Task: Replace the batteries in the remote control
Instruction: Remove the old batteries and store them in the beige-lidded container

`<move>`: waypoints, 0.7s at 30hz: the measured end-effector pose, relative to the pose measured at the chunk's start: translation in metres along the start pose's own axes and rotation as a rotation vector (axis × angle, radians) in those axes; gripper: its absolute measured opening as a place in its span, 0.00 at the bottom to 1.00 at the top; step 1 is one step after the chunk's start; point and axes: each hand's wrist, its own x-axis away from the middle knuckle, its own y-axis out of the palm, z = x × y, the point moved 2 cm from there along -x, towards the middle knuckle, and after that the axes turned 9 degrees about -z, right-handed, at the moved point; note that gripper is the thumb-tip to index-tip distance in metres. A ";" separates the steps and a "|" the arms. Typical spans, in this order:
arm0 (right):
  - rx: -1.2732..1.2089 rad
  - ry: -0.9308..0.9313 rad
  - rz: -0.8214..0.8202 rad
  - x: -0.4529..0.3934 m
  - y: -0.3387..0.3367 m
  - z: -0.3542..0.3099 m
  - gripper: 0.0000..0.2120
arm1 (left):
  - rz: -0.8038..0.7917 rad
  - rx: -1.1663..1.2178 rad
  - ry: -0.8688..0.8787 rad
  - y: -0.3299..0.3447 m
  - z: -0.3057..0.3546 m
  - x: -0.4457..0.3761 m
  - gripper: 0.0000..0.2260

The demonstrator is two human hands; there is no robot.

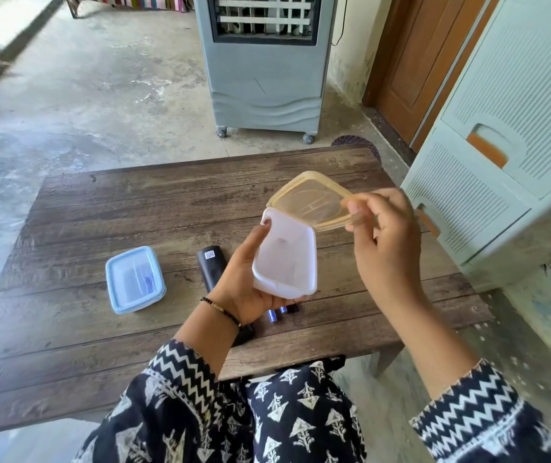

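Note:
My left hand (pixel 239 279) holds a white plastic box (pixel 286 259) above the wooden table (pixel 100 208), tilted toward me; its inside looks empty. My right hand (pixel 384 235) pinches the box's yellowish see-through lid (pixel 311 202), lifted off and held at the box's far rim. Under my left hand lies the black remote control (pixel 210 265), back side up, partly hidden by my wrist. Two blue-tipped batteries (pixel 277 314) lie on the table just below the box, mostly covered by it.
A closed light-blue box (pixel 135 279) with something blue inside sits left of the remote. A grey air cooler (pixel 264 68) stands beyond the table. A pale green drawer cabinet (pixel 508 155) is close on the right.

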 end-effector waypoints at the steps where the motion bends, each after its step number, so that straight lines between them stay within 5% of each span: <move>1: -0.001 0.059 0.034 -0.004 -0.003 0.001 0.18 | 0.019 -0.008 0.015 0.000 0.001 0.000 0.22; 3: -0.070 0.229 0.079 -0.013 -0.011 0.009 0.13 | 0.053 -0.025 0.050 -0.003 0.004 0.001 0.17; 7: -0.598 0.652 0.147 -0.018 -0.015 0.036 0.10 | 0.104 -0.036 0.131 -0.003 0.019 0.001 0.12; 11: -0.887 1.004 0.143 0.009 -0.007 0.067 0.08 | 0.295 -0.081 0.130 -0.010 0.031 -0.016 0.15; 15: -0.980 1.153 0.127 0.036 0.003 0.084 0.08 | 0.536 -0.263 0.075 -0.015 0.034 -0.036 0.18; 21: -1.059 1.208 0.135 0.052 0.017 0.086 0.09 | 0.576 -0.312 0.063 -0.011 0.035 -0.055 0.18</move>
